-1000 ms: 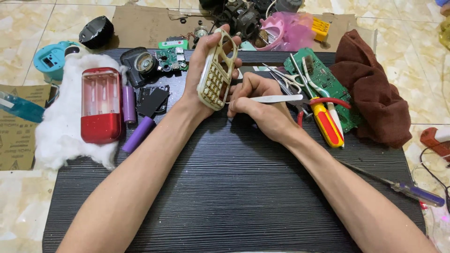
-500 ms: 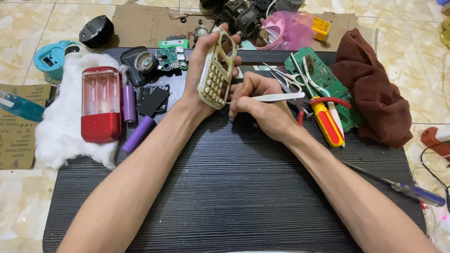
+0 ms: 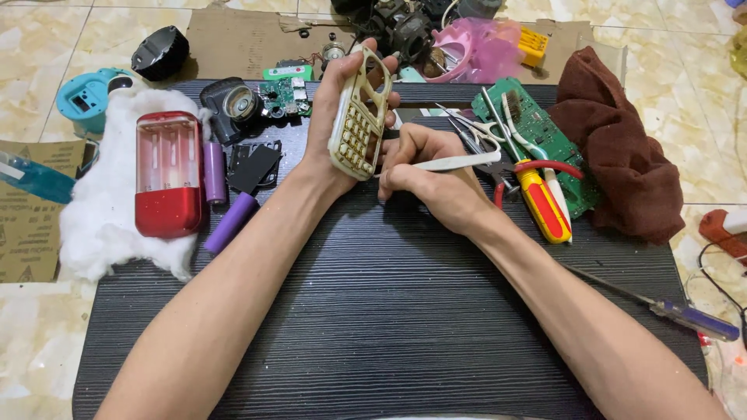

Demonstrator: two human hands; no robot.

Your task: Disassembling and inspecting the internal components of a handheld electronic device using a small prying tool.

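My left hand (image 3: pixel 331 117) grips a cream phone front shell (image 3: pixel 359 117) with a keypad grid, held upright and tilted over the black ribbed mat (image 3: pixel 373 311). My right hand (image 3: pixel 432 175) rests on the mat just right of the shell and pinches white tweezers (image 3: pixel 459 162), whose tips point left toward the shell's lower edge. The tweezers' far end sticks out to the right past my fingers.
Left: a red and clear case (image 3: pixel 166 173) on white cotton (image 3: pixel 93 202), two purple cells (image 3: pixel 230 222). Right: a green circuit board (image 3: pixel 537 128), red-yellow screwdriver (image 3: pixel 542 204), brown cloth (image 3: pixel 622 155), a blue-handled screwdriver (image 3: pixel 692 317). Far edge: small parts, a pink shell (image 3: pixel 482 50).
Hardly anything differs. My left hand keeps the shell upright and my right hand stays beside it with the tweezers, shifting only slightly.
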